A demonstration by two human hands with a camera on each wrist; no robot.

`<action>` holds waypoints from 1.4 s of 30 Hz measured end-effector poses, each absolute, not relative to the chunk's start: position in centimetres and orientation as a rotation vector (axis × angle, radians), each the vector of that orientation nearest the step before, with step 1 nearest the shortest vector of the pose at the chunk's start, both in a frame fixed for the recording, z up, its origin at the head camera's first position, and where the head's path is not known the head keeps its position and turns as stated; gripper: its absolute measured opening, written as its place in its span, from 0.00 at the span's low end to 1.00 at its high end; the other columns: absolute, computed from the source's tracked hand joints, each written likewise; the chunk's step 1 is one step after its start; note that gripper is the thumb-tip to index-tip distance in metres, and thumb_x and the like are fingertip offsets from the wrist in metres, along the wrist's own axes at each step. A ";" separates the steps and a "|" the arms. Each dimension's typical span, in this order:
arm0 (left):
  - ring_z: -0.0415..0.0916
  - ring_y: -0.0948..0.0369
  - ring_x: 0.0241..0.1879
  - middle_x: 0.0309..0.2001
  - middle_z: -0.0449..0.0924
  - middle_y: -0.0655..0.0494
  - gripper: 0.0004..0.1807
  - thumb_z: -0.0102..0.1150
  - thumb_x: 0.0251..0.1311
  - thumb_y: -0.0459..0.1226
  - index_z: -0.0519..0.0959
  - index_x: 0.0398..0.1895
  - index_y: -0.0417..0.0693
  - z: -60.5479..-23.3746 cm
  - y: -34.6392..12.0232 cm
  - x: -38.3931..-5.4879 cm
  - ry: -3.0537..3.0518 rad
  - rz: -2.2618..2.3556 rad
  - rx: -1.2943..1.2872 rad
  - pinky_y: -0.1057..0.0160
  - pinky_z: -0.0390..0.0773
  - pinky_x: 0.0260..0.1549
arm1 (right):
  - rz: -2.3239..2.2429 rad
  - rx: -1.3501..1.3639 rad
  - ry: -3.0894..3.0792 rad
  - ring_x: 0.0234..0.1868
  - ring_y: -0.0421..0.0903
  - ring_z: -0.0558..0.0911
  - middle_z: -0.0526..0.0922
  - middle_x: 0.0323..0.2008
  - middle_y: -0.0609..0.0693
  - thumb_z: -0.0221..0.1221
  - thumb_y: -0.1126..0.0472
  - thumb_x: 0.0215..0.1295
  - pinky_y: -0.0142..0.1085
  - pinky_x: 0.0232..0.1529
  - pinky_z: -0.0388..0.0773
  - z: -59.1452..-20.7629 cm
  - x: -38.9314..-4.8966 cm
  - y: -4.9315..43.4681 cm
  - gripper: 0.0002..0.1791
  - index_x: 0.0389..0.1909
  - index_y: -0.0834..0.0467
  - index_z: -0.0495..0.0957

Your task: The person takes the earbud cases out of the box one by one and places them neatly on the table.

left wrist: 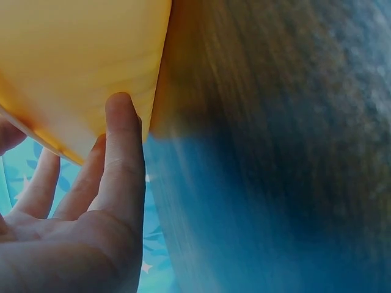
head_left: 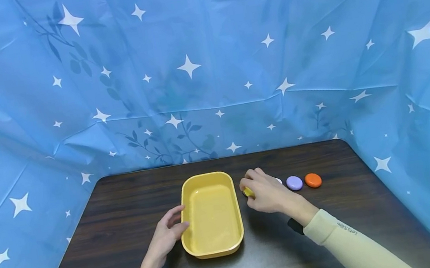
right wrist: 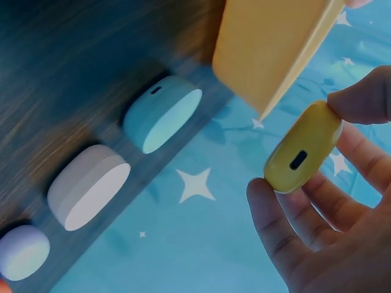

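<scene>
My right hand [head_left: 264, 192] pinches a yellow round puck [right wrist: 302, 149] between thumb and fingertips. In the right wrist view the puck is tilted, and a small dark oval slot shows in its edge. It is just right of a yellow tray [head_left: 239, 217], mostly covered by the hand in the head view. At the tray's left side, my left hand [head_left: 165, 235] has its fingertips at the rim. Extended fingers lie against the outer wall in the left wrist view.
A row of similar pucks extends rightward: teal [right wrist: 162, 113], white [right wrist: 88, 186], lavender [head_left: 294, 183] and orange [head_left: 313, 180]. My right hand hides the teal one in the head view. The dark wooden table [head_left: 131, 194] ends at a blue star-printed curtain [head_left: 206, 79].
</scene>
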State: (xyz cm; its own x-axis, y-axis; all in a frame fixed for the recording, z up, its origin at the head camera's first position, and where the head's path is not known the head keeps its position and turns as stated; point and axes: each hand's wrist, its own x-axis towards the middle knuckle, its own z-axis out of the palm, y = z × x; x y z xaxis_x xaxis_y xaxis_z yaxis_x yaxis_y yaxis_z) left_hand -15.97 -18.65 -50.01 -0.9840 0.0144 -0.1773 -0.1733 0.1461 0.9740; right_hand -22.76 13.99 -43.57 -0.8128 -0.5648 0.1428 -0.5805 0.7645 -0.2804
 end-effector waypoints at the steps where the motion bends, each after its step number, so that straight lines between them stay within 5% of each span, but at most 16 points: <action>1: 0.82 0.53 0.50 0.62 0.77 0.43 0.29 0.66 0.64 0.35 0.73 0.69 0.50 -50.0 -18.6 -16.0 2.265 1.958 -0.159 0.53 0.83 0.44 | 0.485 0.938 -2.907 0.47 0.46 0.69 0.73 0.46 0.46 0.63 0.62 0.58 0.38 0.41 0.75 -43.6 -22.8 14.1 0.14 0.46 0.50 0.82; 42: 0.81 0.52 0.52 0.63 0.75 0.42 0.28 0.66 0.65 0.35 0.73 0.69 0.50 -50.1 -18.7 -16.1 2.267 1.945 -0.169 0.52 0.83 0.45 | 0.419 0.748 -2.939 0.45 0.52 0.70 0.75 0.46 0.53 0.68 0.62 0.56 0.46 0.38 0.78 -45.5 -24.7 19.8 0.14 0.44 0.55 0.82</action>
State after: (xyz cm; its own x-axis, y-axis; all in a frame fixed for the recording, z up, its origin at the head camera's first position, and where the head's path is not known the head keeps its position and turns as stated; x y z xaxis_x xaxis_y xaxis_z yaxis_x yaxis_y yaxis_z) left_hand -16.08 -18.71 -50.06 -0.9825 0.0114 -0.1859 -0.1820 0.1531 0.9713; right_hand -24.69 19.80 -45.49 -0.8776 -0.4574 0.1434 -0.4793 0.8433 -0.2431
